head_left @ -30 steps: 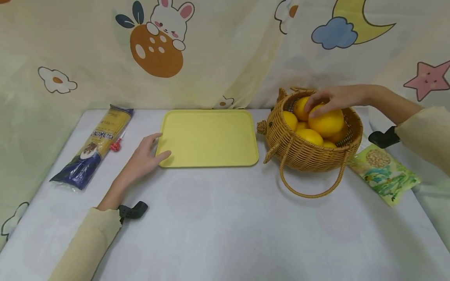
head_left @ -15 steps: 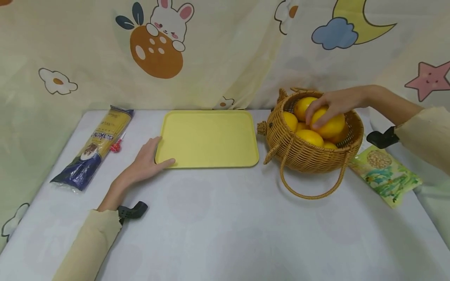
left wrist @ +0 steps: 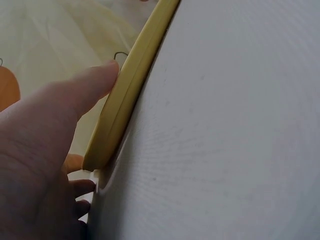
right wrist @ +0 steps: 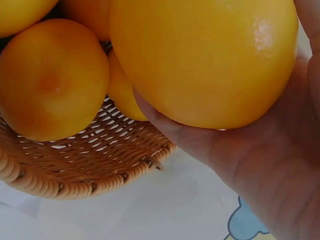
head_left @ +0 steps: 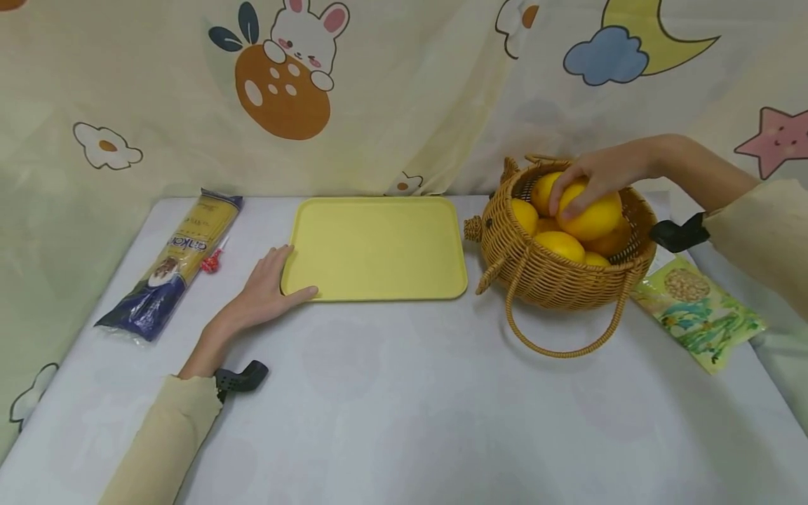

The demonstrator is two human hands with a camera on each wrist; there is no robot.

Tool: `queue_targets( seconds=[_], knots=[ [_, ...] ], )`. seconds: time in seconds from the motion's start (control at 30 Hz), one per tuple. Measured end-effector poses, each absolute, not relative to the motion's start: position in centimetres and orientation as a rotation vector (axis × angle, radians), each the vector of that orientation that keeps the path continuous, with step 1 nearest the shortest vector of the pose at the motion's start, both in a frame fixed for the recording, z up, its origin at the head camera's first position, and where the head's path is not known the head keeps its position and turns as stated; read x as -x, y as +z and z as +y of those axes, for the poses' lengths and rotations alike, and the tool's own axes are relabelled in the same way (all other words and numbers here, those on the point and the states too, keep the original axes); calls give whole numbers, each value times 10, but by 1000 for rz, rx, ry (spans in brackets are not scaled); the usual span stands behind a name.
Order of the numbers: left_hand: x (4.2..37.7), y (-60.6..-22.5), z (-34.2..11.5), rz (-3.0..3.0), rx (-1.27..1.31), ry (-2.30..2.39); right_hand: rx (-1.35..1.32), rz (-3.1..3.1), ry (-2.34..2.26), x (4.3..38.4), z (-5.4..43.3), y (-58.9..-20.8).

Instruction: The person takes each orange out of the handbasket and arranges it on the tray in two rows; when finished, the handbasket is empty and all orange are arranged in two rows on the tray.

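Observation:
My right hand [head_left: 602, 184] grips a large, smooth yellow fruit [head_left: 590, 210] at the top of a wicker basket [head_left: 562, 284], thumb on its near side and fingers over the far side. In the right wrist view the thumb curves under this yellow fruit [right wrist: 205, 65], and several others [right wrist: 52, 80] lie in the basket. My left hand [head_left: 265, 287] rests at the near left corner of a yellow tray [head_left: 379, 249], its fingers along the left side. The thumb lies on the front rim, and the left wrist view shows its tip against the tray edge [left wrist: 127, 85].
A blue and gold packet [head_left: 173, 263] lies at the left, with a red-wrapped lollipop [head_left: 211, 262] beside it. Right of the basket lies a green packet [head_left: 697, 308]. The basket's looped handle [head_left: 568, 351] hangs down onto the table in front. A printed cloth [head_left: 404, 98] hangs behind.
My right fingers have closed further round the yellow fruit, which has risen very slightly. My left hand has settled lower on the tray corner, its thumb now along the front rim.

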State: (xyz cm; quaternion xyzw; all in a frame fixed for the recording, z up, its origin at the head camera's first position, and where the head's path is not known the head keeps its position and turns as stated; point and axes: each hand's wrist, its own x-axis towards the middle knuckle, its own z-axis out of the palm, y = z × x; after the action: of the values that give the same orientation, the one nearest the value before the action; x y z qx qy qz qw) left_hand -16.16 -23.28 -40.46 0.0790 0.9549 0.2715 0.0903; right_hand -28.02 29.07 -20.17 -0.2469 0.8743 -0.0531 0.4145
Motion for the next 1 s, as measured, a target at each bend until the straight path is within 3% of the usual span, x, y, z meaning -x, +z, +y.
queue_targets(
  seconds=[1.0],
  knots=[
    [161, -404, -232, 2810, -215, 772, 541, 2759, -954, 264, 261, -202]
  ],
)
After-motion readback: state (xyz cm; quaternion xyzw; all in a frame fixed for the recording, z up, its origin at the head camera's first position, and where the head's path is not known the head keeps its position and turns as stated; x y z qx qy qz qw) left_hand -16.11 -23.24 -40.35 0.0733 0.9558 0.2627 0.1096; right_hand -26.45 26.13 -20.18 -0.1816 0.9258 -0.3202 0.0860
